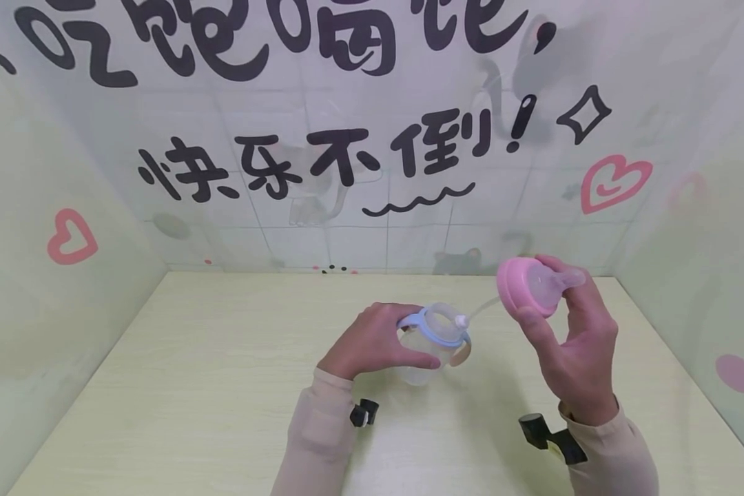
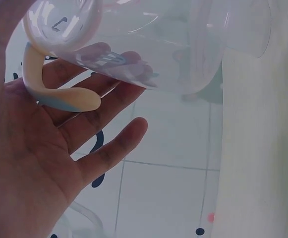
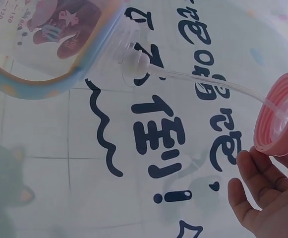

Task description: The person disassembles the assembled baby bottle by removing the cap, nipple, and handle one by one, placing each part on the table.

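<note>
A clear baby bottle [image 1: 417,374] with a blue-and-beige handle ring [image 3: 32,89] stands tilted in the middle of the table, its mouth uncovered. My left hand [image 1: 375,341] grips it from the left, thumb in front and fingers behind; one curved handle [image 2: 59,96] shows beside the palm. To the right and higher, my right hand [image 1: 585,337] holds a pink bottle cap [image 1: 516,286] with a clear teat [image 1: 569,277], teat side turned right. From the cap's underside a thin straw [image 3: 203,79] runs to the bottle, and its white weighted end [image 1: 461,322] is at the mouth.
The pale wood-grain table [image 1: 192,386] spreads out around both hands. A printed sheet [image 1: 347,248] with dark lettering hangs behind it, and pale side walls flank it. Black wrist mounts [image 1: 364,412] sit on both sleeves.
</note>
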Tool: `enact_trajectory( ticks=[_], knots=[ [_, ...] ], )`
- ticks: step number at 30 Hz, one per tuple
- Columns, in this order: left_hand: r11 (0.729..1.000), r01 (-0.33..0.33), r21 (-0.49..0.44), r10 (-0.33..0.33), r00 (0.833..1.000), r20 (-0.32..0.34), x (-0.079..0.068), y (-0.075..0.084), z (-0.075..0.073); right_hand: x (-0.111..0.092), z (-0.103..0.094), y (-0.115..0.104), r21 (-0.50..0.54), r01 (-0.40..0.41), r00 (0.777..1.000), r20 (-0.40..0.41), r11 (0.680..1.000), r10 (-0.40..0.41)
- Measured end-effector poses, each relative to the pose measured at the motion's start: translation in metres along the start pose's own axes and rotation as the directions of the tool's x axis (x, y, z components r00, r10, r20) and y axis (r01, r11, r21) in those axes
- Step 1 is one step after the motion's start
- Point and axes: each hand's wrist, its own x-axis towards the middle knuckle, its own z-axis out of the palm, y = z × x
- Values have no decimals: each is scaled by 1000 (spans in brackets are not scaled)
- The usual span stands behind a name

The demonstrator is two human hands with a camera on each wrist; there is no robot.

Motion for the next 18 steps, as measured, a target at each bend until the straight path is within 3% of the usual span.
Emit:
enact_trajectory(
  ticks=[5, 11, 18],
  knots=[
    [1000, 0, 8, 0, 1000, -8, -1, 0, 0, 0, -2, 2, 15, 6, 1000, 9, 1000, -6],
    [1000, 18, 22, -17, 999, -41, -3, -4, -5, 3, -5, -7, -71, -6, 991, 133, 997, 15],
    [998, 62, 19, -60, 994, -87, -7, -7, -13, 1, -7, -1, -194, -85, 939, 312, 977, 144]
  ],
)
